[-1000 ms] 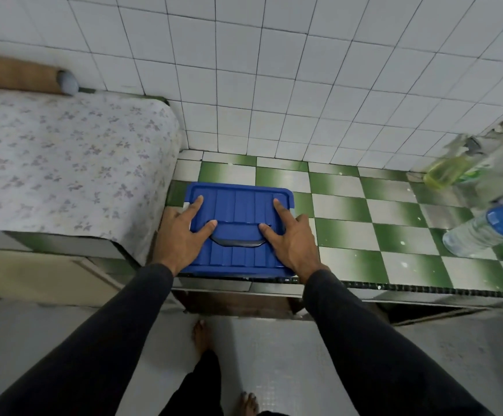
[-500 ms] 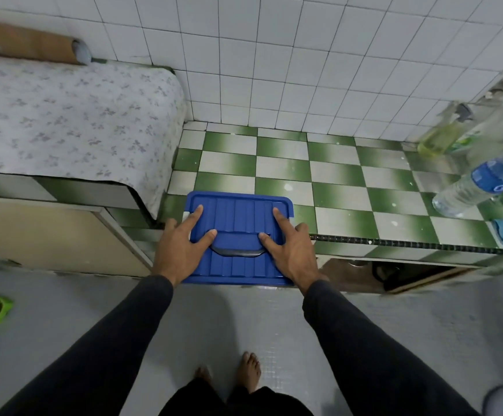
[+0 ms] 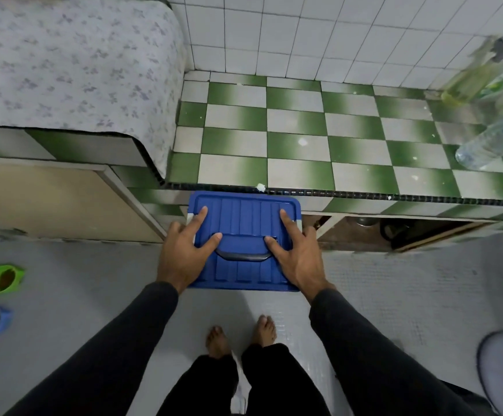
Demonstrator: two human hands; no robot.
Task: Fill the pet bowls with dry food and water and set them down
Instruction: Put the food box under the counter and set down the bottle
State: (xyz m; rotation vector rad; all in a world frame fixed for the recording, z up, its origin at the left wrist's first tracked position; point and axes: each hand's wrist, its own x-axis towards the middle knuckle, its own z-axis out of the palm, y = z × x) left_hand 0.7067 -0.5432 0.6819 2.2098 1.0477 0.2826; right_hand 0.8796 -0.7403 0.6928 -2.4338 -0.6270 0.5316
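Head view: the blue lidded container (image 3: 244, 240) hangs clear of the checkered counter (image 3: 298, 139), above the floor. The left hand (image 3: 184, 253) and right hand (image 3: 297, 255) clasp its 2 sides, thumbs on the lid. It looks rigid, smooth, probably weighty with food; side grips or the handle (image 3: 242, 256) suit it. 2 bowls (image 3: 1, 277) sit far left.

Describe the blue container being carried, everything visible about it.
The blue container looks like hard plastic, seen from above: a rectangular ribbed lid with rounded corners and a darker recessed handle across its middle. The lid is on; a pale wall shows at the corners. It is level, in front of the tiled counter's edge, above the grey floor. The left hand and right hand grip its sides, thumbs by the handle.
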